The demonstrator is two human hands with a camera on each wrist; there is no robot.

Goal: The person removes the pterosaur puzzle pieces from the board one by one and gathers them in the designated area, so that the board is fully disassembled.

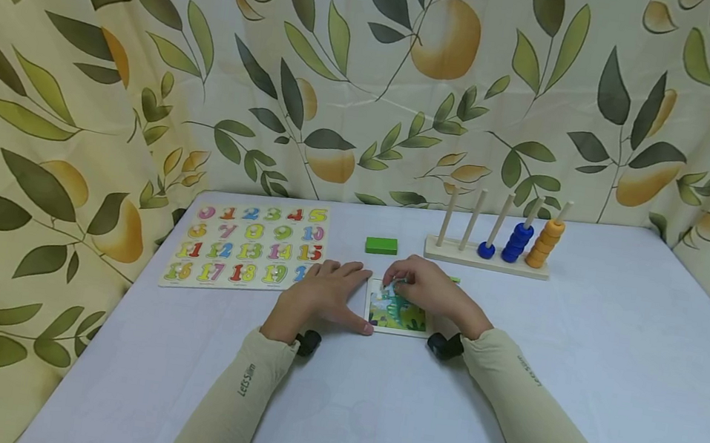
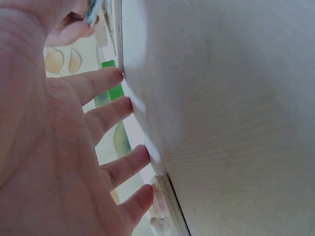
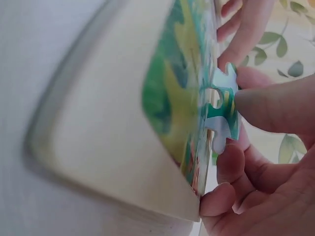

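A small picture puzzle in a white frame [image 1: 404, 332] lies flat on the table between both hands. Colourful green and yellow pieces fill its lower part. My right hand [image 1: 432, 288] is over the puzzle's upper part. Thumb and fingers pinch a green and pale-blue jigsaw piece [image 3: 226, 110] on edge, right at the picture's surface. My left hand [image 1: 328, 297] rests at the frame's left side, fingers spread on the table and thumb by the lower left corner. In the left wrist view the palm of the left hand [image 2: 59, 137] holds nothing.
Left of the puzzle lies a number board [image 1: 201, 286], its right edge close to the left fingers. A green block [image 1: 382, 246] sits behind the puzzle. Farther right stands a wooden peg counter [image 1: 458, 254] with blue and orange beads. A leaf-patterned curtain [image 1: 370, 104] hangs behind the table.
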